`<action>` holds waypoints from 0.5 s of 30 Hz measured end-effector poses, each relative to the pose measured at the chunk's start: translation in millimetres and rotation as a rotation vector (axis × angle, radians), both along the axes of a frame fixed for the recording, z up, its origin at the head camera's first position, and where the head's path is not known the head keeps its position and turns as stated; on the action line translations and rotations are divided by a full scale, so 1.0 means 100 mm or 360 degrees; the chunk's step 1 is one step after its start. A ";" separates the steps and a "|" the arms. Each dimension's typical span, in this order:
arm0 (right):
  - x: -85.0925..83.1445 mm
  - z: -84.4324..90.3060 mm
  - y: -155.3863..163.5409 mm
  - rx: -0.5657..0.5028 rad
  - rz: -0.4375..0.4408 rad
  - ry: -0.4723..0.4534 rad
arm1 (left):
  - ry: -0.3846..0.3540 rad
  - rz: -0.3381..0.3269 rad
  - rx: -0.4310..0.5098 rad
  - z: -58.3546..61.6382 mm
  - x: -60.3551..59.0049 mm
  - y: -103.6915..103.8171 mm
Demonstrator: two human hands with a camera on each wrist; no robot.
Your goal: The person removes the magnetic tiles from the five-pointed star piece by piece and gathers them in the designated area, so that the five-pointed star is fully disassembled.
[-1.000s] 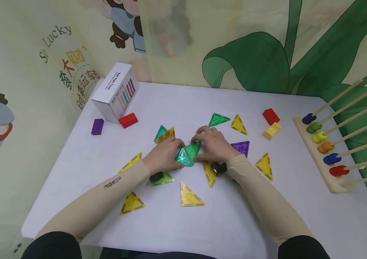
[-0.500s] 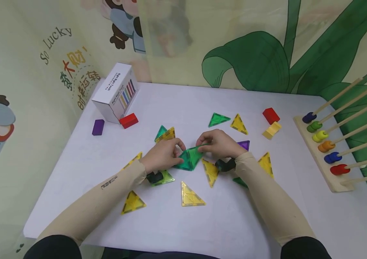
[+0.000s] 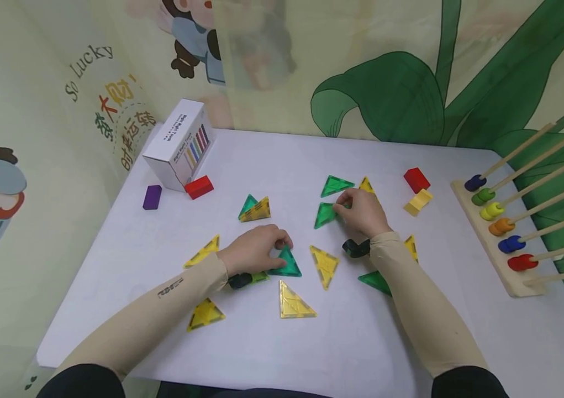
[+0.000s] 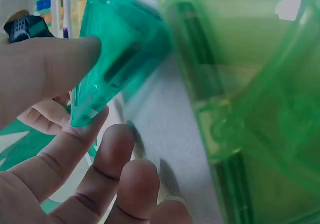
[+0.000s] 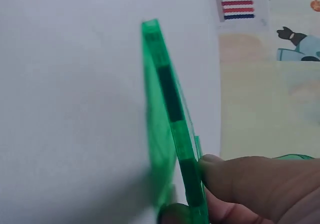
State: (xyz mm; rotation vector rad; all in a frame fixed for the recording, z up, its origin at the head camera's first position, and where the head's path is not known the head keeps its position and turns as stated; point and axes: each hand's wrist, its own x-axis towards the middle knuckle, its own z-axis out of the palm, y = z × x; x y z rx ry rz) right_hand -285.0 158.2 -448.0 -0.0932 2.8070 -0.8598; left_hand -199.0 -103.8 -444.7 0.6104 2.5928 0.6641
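Observation:
My left hand [image 3: 254, 250] pinches a teal triangular magnetic tile [image 3: 288, 263] near the middle of the table. Seen from the left wrist, the teal tile [image 4: 120, 49] stands tilted between thumb and fingertips, beside a lime-green tile [image 4: 260, 109]. Farther back and to the right, my right hand [image 3: 365, 213] holds a green triangular magnetic tile [image 3: 325, 214] by its edge. The right wrist view shows this green tile [image 5: 172, 94] edge-on, with the thumb on one side. Just behind it lies another green triangle [image 3: 336, 186], and a yellow triangle [image 3: 367, 184] is partly covered by the right hand.
Several yellow triangles lie around, including one at the front [image 3: 295, 301] and one between the hands [image 3: 325, 265]. A white box [image 3: 178, 143] stands back left by a red block [image 3: 199, 187] and a purple block [image 3: 152, 197]. A wooden peg rack [image 3: 497, 243] occupies the right side.
The green and teal tiles, together before, are now apart. My right hand has carried the green one back and right; my left hand has shifted slightly toward the front with the teal one.

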 end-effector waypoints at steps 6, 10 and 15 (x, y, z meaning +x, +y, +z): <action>0.00 -0.05 0.00 0.0107 -0.0042 0.0057 | 0.0065 -0.0004 -0.0050 0.01 0.06 -0.02; 0.00 -0.05 -0.01 0.0143 -0.0042 0.0084 | 0.0080 -0.0025 -0.0035 0.01 0.07 -0.04; 0.02 -0.03 -0.03 0.0132 -0.0033 0.0095 | 0.0089 -0.0055 -0.0038 -0.01 0.08 -0.05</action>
